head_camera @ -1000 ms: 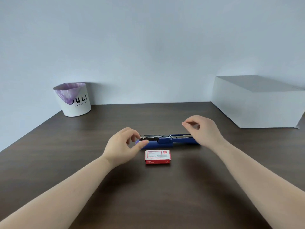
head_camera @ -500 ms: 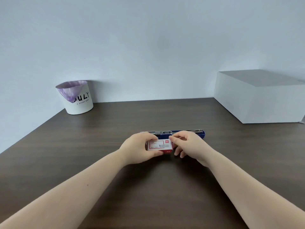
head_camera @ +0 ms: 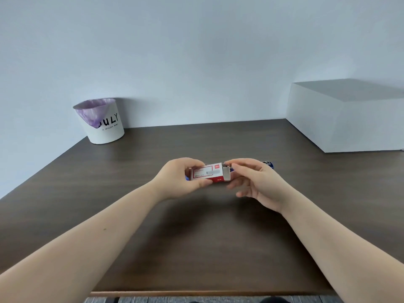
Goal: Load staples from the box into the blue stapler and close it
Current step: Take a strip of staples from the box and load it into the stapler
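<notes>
The small red and white staple box (head_camera: 206, 174) is lifted off the dark table, held at its left end by my left hand (head_camera: 178, 179). Its right end flap (head_camera: 226, 173) stands open. My right hand (head_camera: 256, 182) is at that open end, thumb and forefinger pinched at the box's upper right corner, other fingers spread below. The blue stapler (head_camera: 269, 164) lies on the table behind both hands; only its right tip and a sliver near my left hand show.
A white bin (head_camera: 102, 124) with a purple liner stands at the back left by the wall. A large white box (head_camera: 347, 115) sits at the back right. The table's front edge (head_camera: 196, 293) runs along the bottom.
Both hands left the stapler, took the staple box from the table and lifted it. The box's right end flap has come open under my right fingers.
</notes>
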### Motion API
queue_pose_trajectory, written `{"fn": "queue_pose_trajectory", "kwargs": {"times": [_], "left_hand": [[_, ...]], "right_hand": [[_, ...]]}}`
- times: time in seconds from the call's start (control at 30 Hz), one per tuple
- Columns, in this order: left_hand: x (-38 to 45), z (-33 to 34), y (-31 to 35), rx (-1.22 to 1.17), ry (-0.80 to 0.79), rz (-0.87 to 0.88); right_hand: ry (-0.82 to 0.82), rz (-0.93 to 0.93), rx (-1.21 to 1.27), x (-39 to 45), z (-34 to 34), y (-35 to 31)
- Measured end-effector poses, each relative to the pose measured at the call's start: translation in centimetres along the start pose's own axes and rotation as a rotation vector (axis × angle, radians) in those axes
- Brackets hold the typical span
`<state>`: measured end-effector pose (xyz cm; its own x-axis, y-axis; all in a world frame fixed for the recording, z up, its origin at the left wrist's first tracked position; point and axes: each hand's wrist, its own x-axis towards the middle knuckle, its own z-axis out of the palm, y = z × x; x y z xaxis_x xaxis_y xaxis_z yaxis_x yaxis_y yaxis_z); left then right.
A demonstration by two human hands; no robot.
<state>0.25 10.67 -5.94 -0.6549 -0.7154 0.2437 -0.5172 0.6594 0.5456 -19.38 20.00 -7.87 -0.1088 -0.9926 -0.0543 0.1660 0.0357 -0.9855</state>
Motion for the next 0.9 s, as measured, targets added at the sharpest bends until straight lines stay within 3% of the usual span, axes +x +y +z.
{"fn": "queue_pose_trajectory", "kwargs": {"times": [0.17,0.37,0.6,0.7,0.8,0.9], "left_hand": [[0.0,0.1,0.1,0.052,-0.043,0.042],[0.3,-1.0,0.1,0.016,0.012,0.009],[0.6,-1.9,1.0,0.009,0.004,0.027],[0.7,-1.9,0.9,0.011,0.002,0.023],[0.7,-1.7,0.8,0.022,0.011,0.02],[0.7,-1.5,0.6,0.008,0.022,0.013]], "right_hand": [[0.107,0.008,-0.142,0.3,0.5,0.4],[0.267,-0.047,-0.153,0.7,-0.5,0.7],[0.266,-0.041,-0.27,0.8,-0.3,0.7],[0.314,-0.123,-0.502,0.6,-0.1,0.8],[0.333,-0.355,-0.822,0.6,-0.1,0.5],[0.298,-0.45,-0.96,0.4,0.0,0.3]]}}
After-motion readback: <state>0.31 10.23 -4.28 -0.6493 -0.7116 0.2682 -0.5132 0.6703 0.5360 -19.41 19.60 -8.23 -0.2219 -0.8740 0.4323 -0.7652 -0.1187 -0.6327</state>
